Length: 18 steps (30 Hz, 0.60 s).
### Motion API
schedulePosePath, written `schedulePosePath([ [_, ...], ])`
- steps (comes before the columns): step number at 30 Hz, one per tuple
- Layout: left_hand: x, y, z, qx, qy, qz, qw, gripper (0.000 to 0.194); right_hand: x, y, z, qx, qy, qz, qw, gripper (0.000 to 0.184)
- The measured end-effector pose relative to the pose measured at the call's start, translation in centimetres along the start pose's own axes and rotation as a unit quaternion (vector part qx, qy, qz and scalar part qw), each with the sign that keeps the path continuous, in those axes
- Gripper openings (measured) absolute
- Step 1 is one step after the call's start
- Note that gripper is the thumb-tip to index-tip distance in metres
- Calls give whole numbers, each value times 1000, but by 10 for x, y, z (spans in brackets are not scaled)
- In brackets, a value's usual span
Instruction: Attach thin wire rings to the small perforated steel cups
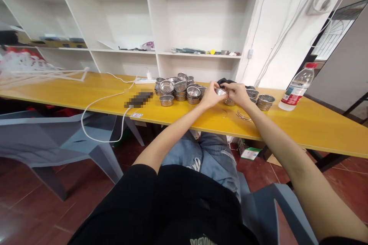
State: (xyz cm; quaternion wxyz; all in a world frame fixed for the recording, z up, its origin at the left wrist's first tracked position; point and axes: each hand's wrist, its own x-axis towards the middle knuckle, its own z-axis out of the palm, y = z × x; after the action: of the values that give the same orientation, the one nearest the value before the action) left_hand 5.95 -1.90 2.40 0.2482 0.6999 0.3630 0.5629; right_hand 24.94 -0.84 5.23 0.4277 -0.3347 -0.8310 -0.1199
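Note:
Over the yellow table (184, 116), my left hand (212, 95) is closed on a small perforated metal cup (220, 92). From the other side my right hand (237, 92) has its fingers pinched at the same cup's rim; whether it also holds a small part is hidden. Left of my hands stand several stacked perforated metal cups (181, 86). More cups (266, 102) sit right of my right hand. Thin curved wires (243, 116) lie on the table below my right hand. Something black (227, 81) lies behind my hands.
A water bottle (299, 88) with a red cap stands at the right. At left lie a blurred-out dark device (138, 99) and a white cable (86, 111). A power strip (145, 80) sits near the back, below white shelves (198, 54). A grey chair (57, 134) is at left.

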Motion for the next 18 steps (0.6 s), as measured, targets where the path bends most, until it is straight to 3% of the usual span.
schedulePosePath([
  [9,4,-6,0,-24,-1,-8,1000,59,2,2,3,-36,-29,-54,997,42],
  [18,9,-11,0,-36,10,-11,999,60,5,1,5,-26,-29,-57,998,42],
])
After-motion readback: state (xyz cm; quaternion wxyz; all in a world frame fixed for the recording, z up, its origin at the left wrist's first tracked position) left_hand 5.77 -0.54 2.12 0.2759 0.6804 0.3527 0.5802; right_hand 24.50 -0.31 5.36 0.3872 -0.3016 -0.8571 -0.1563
